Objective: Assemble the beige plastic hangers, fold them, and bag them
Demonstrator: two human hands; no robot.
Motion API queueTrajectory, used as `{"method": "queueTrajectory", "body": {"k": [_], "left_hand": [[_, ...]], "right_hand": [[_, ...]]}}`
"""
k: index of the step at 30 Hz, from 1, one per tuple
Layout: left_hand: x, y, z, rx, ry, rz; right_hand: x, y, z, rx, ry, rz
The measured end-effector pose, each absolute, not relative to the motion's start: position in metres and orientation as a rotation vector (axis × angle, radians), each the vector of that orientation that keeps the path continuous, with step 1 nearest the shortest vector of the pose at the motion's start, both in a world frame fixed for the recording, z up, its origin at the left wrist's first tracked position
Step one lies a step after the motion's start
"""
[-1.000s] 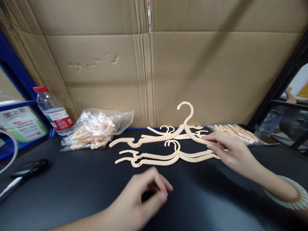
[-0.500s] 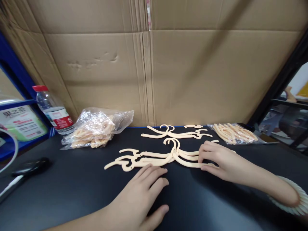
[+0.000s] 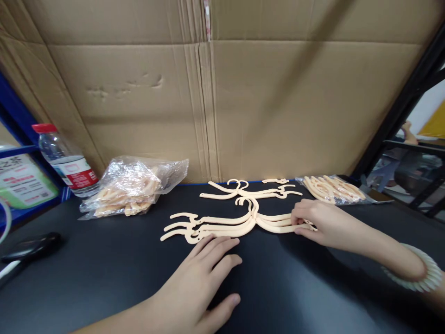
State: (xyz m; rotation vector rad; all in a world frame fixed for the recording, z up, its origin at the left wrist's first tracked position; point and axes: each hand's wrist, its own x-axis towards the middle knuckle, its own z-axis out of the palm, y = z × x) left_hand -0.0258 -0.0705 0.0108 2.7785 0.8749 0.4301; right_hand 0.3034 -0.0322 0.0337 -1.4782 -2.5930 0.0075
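Cream plastic folding hangers (image 3: 229, 226) lie stacked on the black table, their hooks bunched at the middle and their arms spread left and right. My right hand (image 3: 321, 221) pinches the right-hand arms of this stack, and its fingers partly cover the arm ends. Spread out with the palm down, my left hand (image 3: 203, 278) rests at the near left side, its fingertips touching or very close to the front hanger's edge. Farther back lie more cream hangers (image 3: 239, 191), apart from both hands.
On the left are a clear bag of hanger parts (image 3: 130, 188), a red-capped bottle (image 3: 71, 160) and a black device with a white cable (image 3: 31, 248). A bag of hangers (image 3: 332, 189) lies back right. A cardboard wall (image 3: 278, 106) stands behind the table (image 3: 278, 292).
The stacked hangers have drawn closer together and line up more evenly, with my right hand still on their right ends. My left hand has barely moved; the view has shifted slightly.
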Motion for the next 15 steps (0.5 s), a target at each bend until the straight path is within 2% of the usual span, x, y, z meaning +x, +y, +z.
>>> {"method": "queueTrajectory", "body": {"k": [7,15], "left_hand": [[-0.022,-0.075,0.006,2.794,0.970,0.601],[-0.019,-0.076,0.006,2.840,1.048,0.612]], "right_hand": [[0.300,-0.035,0.034,-1.429,-2.561,0.129],[0.287,-0.037,0.021,-1.308,-2.533,0.070]]}}
